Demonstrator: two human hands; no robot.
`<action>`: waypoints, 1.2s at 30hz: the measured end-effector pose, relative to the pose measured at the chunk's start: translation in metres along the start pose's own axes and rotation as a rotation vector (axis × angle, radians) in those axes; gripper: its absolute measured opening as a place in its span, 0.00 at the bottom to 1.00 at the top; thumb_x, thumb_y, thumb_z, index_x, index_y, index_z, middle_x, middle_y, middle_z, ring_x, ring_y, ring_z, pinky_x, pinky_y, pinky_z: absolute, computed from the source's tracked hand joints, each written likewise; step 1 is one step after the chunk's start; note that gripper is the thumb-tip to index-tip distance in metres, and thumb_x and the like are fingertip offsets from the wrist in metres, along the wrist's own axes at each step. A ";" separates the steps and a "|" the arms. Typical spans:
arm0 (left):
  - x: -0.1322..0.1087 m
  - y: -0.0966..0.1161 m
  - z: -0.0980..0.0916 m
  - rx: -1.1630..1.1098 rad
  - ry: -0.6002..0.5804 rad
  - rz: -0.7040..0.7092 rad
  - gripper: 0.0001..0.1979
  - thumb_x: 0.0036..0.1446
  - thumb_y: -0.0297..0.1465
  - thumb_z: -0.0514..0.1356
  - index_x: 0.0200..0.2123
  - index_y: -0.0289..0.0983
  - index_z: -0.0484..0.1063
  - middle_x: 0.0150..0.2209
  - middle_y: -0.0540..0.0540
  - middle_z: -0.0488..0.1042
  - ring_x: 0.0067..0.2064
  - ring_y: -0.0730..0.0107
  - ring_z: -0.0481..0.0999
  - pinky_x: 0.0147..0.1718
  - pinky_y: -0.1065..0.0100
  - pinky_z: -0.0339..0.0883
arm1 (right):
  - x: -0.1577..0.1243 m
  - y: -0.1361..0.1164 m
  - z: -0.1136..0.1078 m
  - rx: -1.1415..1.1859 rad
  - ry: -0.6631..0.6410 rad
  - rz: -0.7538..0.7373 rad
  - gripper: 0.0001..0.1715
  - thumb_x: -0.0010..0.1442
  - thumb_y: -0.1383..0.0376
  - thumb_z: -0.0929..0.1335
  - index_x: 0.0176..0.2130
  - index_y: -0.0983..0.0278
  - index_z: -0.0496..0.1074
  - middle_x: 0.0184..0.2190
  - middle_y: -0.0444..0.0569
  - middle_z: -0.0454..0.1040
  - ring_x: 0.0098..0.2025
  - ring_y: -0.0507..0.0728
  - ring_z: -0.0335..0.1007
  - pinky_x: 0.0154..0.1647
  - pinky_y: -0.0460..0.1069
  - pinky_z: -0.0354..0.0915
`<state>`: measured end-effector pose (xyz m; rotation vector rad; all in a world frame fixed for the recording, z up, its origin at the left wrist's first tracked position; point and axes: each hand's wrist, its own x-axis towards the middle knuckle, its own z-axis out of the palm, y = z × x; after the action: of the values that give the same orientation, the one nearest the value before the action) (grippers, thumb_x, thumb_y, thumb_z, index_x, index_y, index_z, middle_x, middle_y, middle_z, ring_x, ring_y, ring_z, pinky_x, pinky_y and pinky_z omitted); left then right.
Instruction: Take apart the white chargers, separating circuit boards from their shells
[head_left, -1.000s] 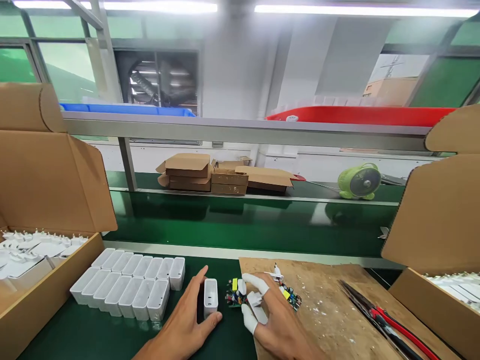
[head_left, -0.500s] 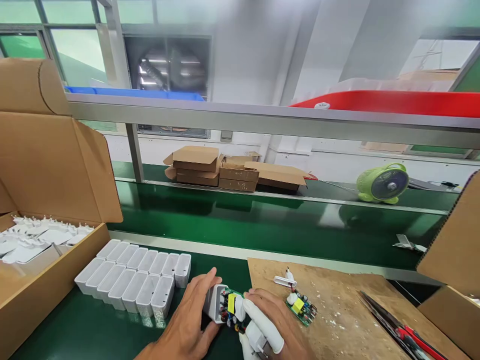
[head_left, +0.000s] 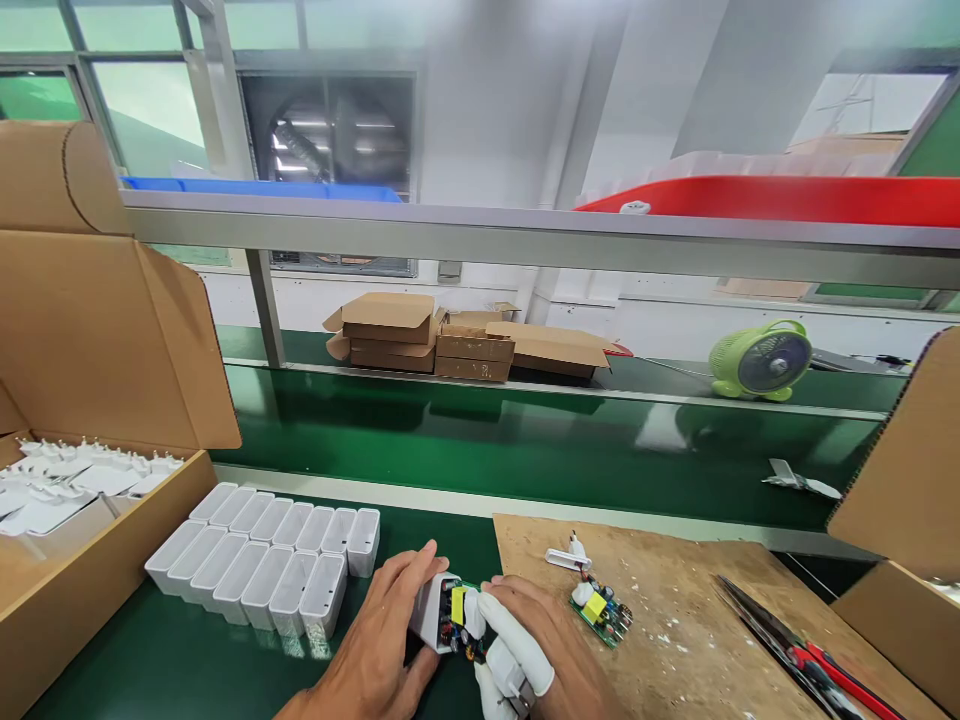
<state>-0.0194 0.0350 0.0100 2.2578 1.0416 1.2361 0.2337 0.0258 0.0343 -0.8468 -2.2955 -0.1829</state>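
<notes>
My left hand (head_left: 379,650) grips a white charger shell (head_left: 429,610), tipped on its side on the green mat. My right hand (head_left: 536,650), with white finger cots on several fingers, pinches a small green circuit board (head_left: 456,618) whose end sits in the shell's open mouth. A second circuit board (head_left: 600,612) with a yellow part lies on the wooden board (head_left: 675,600) just right of my hands. A white plug piece (head_left: 568,556) lies beside it.
Two rows of empty white shells (head_left: 262,560) stand left of my hands. A cardboard box (head_left: 60,560) of white plug parts sits at far left, another box (head_left: 900,600) at right. Red-handled cutters (head_left: 795,655) lie on the wooden board. A conveyor belt (head_left: 525,450) runs behind.
My left hand tipped the standing shell onto its side. My right hand picked up the circuit board and has pushed it further into the shell's opening.
</notes>
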 end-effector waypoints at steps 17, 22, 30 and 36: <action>-0.001 0.005 -0.005 0.005 -0.009 0.024 0.44 0.68 0.21 0.56 0.78 0.48 0.38 0.67 0.36 0.69 0.68 0.47 0.68 0.67 0.41 0.69 | 0.021 -0.020 -0.019 -0.019 0.035 0.051 0.41 0.58 0.75 0.65 0.69 0.64 0.61 0.59 0.58 0.78 0.62 0.66 0.76 0.63 0.58 0.75; -0.002 0.002 -0.003 -0.012 -0.018 0.000 0.44 0.68 0.22 0.57 0.77 0.51 0.38 0.68 0.38 0.68 0.69 0.48 0.66 0.68 0.41 0.67 | 0.029 -0.027 -0.029 -0.048 0.013 0.061 0.41 0.59 0.74 0.65 0.69 0.62 0.60 0.57 0.58 0.80 0.59 0.65 0.78 0.61 0.58 0.77; -0.005 0.008 -0.004 0.008 -0.054 -0.002 0.44 0.69 0.26 0.59 0.78 0.52 0.37 0.67 0.40 0.71 0.67 0.47 0.70 0.65 0.40 0.69 | 0.027 -0.031 -0.026 -0.038 -0.038 0.052 0.38 0.59 0.73 0.65 0.68 0.65 0.62 0.58 0.58 0.79 0.60 0.65 0.77 0.63 0.58 0.74; -0.001 0.014 -0.008 -0.272 -0.196 -0.068 0.46 0.65 0.27 0.62 0.76 0.53 0.40 0.66 0.42 0.71 0.65 0.52 0.75 0.66 0.49 0.70 | 0.031 -0.030 -0.035 0.178 -0.130 0.152 0.37 0.62 0.59 0.74 0.66 0.62 0.64 0.57 0.59 0.78 0.58 0.65 0.77 0.60 0.58 0.77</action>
<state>-0.0205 0.0248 0.0225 2.0674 0.8177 1.0354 0.2170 0.0063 0.0839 -0.9594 -2.3134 0.1456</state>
